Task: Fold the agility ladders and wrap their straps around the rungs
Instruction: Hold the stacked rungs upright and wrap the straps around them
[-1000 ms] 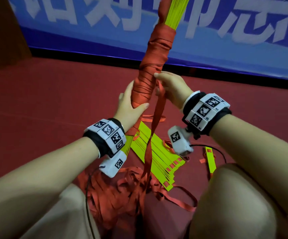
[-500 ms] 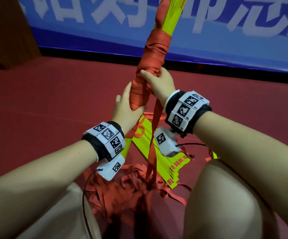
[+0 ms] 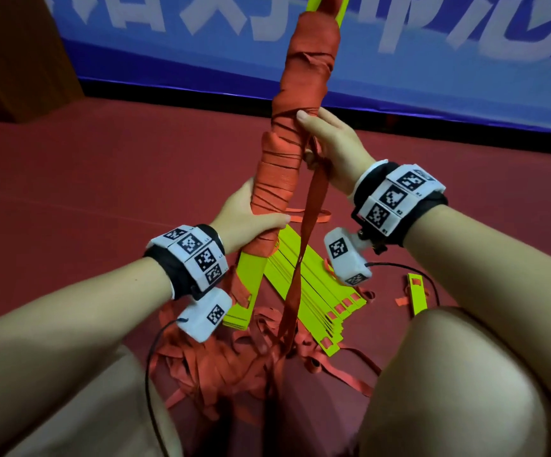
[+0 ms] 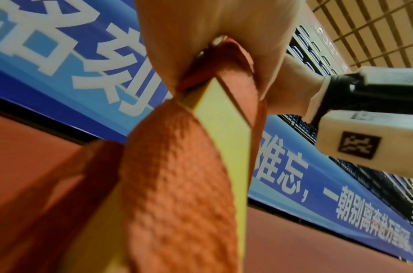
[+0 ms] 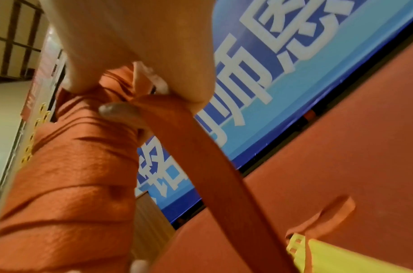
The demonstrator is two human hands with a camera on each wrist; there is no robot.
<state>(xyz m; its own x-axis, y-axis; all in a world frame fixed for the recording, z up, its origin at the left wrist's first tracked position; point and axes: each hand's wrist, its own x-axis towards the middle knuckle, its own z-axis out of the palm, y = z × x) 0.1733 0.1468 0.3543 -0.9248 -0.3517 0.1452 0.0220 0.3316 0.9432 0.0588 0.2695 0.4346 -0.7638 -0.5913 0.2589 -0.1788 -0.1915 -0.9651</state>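
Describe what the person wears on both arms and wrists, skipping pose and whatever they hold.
Both forearms are bare, with no sleeves. The left wrist and right wrist each carry a black band faced with white tiles printed with black square codes. Under each band hangs a white boxy camera unit bearing its own codes, with a thin black cable trailing away.

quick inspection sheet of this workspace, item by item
surface: dark red floor, person seated on it.
job's things: wrapped rung bundle held upright; loose strap hanging from it; second yellow rung stack lying flat; strap pile between the knees.
clutter: single yellow rung lying apart.
grippers: left hand grips bundle low; right hand holds strap against bundle higher.
cables: black wrist-camera leads trailing.
surroundings: blue banner behind.
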